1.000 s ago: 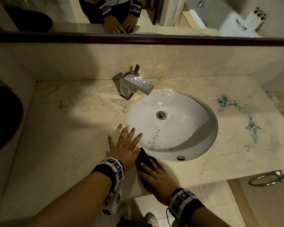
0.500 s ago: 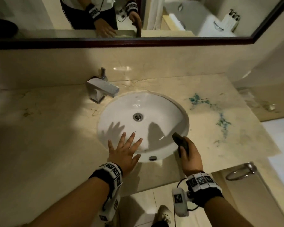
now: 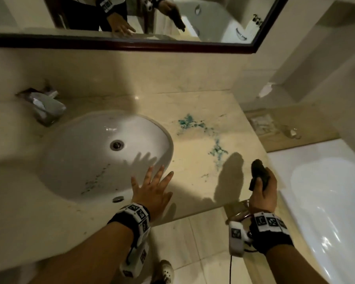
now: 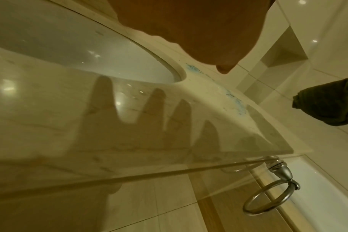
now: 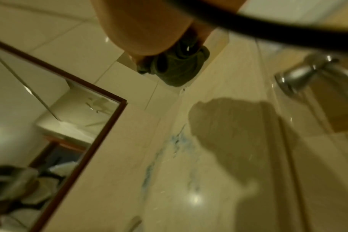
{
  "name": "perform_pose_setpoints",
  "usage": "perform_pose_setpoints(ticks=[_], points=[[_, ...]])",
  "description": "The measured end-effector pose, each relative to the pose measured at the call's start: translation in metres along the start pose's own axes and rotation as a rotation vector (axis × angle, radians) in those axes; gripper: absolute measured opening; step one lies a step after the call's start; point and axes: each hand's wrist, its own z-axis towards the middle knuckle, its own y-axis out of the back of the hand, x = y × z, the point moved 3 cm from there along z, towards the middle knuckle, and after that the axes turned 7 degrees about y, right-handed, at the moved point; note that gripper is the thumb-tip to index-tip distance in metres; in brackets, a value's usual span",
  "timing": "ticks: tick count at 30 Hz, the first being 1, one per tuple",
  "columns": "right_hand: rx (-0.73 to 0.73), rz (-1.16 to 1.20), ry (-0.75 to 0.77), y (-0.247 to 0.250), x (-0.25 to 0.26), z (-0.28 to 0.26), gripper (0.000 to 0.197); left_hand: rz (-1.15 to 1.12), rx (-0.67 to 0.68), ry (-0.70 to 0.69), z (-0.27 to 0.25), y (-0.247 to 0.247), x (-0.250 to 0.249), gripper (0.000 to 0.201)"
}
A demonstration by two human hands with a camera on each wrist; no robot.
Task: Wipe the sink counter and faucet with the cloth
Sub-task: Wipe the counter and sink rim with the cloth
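My right hand (image 3: 261, 186) grips a dark bunched cloth (image 3: 259, 173), raised above the right end of the beige marble counter (image 3: 195, 181). The cloth (image 5: 177, 69) fills the fist in the right wrist view and shows at the right edge of the left wrist view as a dark cloth (image 4: 328, 102). My left hand (image 3: 152, 185) is flat with fingers spread at the front rim of the white oval sink (image 3: 103, 154). Blue-green stains (image 3: 201, 136) streak the counter right of the sink. The chrome faucet (image 3: 43, 107) stands blurred at the far left.
A dark-framed mirror (image 3: 131, 44) runs along the wall behind the counter. A white bathtub (image 3: 326, 201) sits right of the counter's end. A chrome towel ring (image 4: 272, 197) hangs below the counter's front edge. Tiled floor and my shoe (image 3: 166, 271) lie below.
My right hand lifted the cloth from the counter's front edge by the sink and carried it rightward, near the stains. The view swung right; the left hand stayed spread at the sink's front rim.
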Motion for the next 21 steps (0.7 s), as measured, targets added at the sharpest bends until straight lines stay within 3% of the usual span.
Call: perform_pose_setpoints(ticks=[2, 4, 6, 10, 13, 15, 19, 21], points=[[0.219, -0.106, 0.06, -0.001, -0.023, 0.022, 0.054, -0.021, 0.011, 0.017, 0.006, -0.005, -0.013, 0.059], [0.529, -0.391, 0.101, -0.007, -0.045, 0.035, 0.058, -0.011, 0.031, 0.036, 0.013, -0.011, -0.022, 0.062], [0.652, -0.558, 0.074, -0.014, -0.06, 0.042, 0.065, 0.012, 0.045, 0.056, 0.019, -0.016, -0.028, 0.071], [0.599, -0.625, -0.138, -0.036, -0.065, 0.044, 0.078, 0.014, 0.091, 0.131, 0.029, -0.026, -0.031, 0.071], [0.62, -0.675, -0.134, -0.048, -0.068, 0.05, 0.062, 0.01, 0.123, 0.181, 0.033, -0.03, -0.028, 0.074], [0.622, -0.568, -0.122, -0.044, -0.073, 0.063, 0.054, 0.004, 0.128, 0.2, 0.034, -0.029, -0.026, 0.074], [0.321, -0.157, -0.32, -0.005, -0.076, 0.095, 0.037, -0.022, 0.134, 0.225, 0.035, -0.025, -0.021, 0.074], [0.216, -0.174, -0.286, 0.016, -0.076, 0.112, 0.033, -0.031, 0.136, 0.243, 0.036, -0.025, -0.019, 0.078]])
